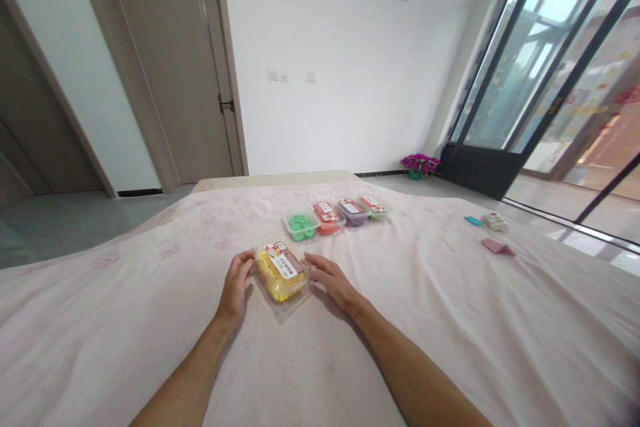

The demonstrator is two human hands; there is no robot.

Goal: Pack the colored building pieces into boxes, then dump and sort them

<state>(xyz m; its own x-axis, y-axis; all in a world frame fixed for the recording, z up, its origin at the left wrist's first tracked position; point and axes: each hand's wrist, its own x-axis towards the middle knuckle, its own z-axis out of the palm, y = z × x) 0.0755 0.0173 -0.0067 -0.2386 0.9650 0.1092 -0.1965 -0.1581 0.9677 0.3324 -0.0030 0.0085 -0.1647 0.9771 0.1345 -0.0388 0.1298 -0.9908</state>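
Holding the yellow-filled container (281,272) by its two sides, the hands in my remote feed sit around the middle of the pale pink cloth (150,327). Left hand (237,285): fingers curled, pinching the container's left side. Right hand (334,278): fingers bent, pinching the right side. I cannot tell from my post whether the base is raised or resting.

Margins: I record clear wrapping (286,311) jutting past the container's near end, toward the wearer. Open cloth runs from the left hand to a sloping left edge, well apart. To the right, wrinkled cloth gives room between the right hand and the small items. The far side is tighter: a slanting row of containers lies just beyond the held one, with a strip of cloth between.

Contents of the row, left to right: green pieces (301,227) in a clear tray (286,222); red pieces in a labelled container (328,213); purple ones in the next container (352,206); pale green in the last container (373,205), partly hidden by its label.

Near the right edge I log a thin stick (447,243), a pink folded piece (498,247), a blue item (473,221) and a white packet (494,221). Purple flowers (420,163) stand on the floor beside the glass door (530,73).
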